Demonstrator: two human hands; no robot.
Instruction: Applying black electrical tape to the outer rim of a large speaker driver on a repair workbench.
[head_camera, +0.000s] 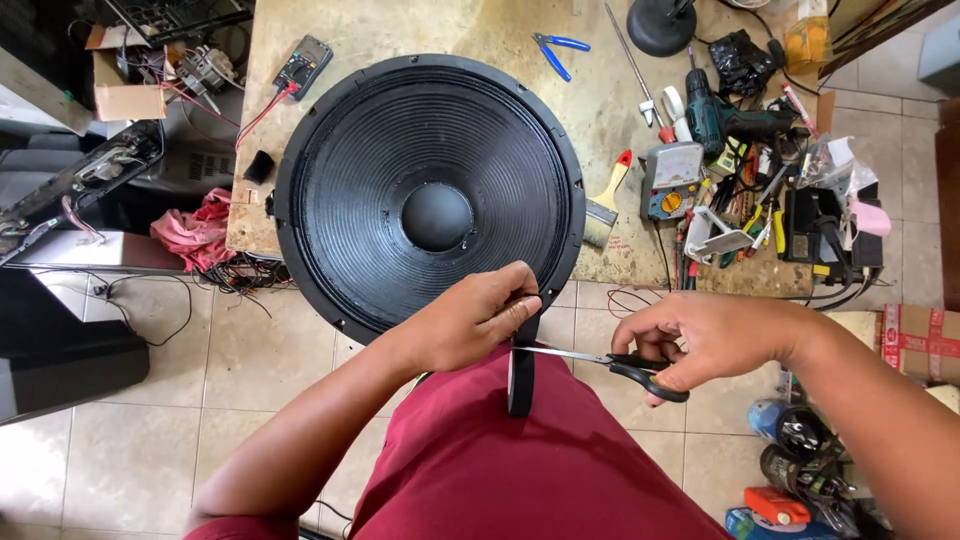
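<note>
Gripping scissors (600, 361), blade tips hidden by tape (521, 378)

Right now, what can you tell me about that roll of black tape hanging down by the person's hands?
The roll of black tape looks like glossy plastic electrical tape. It hangs on edge below the table's edge, over the red shirt. A short strip runs from it up to the left hand, which pinches it beside the big speaker's rim. The scissors in the right hand reach the strip just above the roll, blades at the tape.
</note>
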